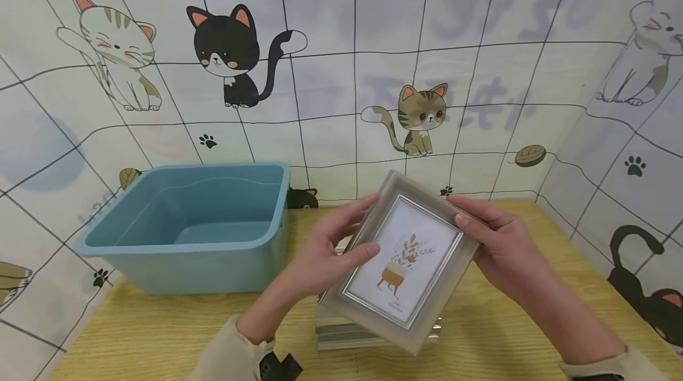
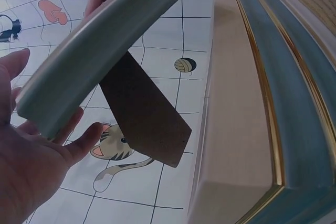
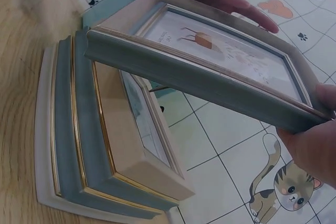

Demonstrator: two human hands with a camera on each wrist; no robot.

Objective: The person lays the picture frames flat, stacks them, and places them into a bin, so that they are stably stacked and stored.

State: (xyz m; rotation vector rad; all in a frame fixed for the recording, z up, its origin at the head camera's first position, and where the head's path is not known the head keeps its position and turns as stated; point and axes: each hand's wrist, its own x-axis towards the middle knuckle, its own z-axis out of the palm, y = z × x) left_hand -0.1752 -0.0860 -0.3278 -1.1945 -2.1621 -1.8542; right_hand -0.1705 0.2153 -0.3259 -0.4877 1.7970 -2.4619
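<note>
A grey-green picture frame with a silver inner border is held tilted above a stack of frames. The left hand grips its left edge, thumb on the front and fingers at the side and behind. At the upper right corner, the right hand pinches the frame, thumb in front. A brown stand sticks out from the frame's back in the left wrist view. The right wrist view shows the right hand at one end of the frame, and stacked frames below.
A light blue plastic tub stands on the wooden table, left of the stack. Behind and at the right hangs a white grid-patterned cloth with printed cats.
</note>
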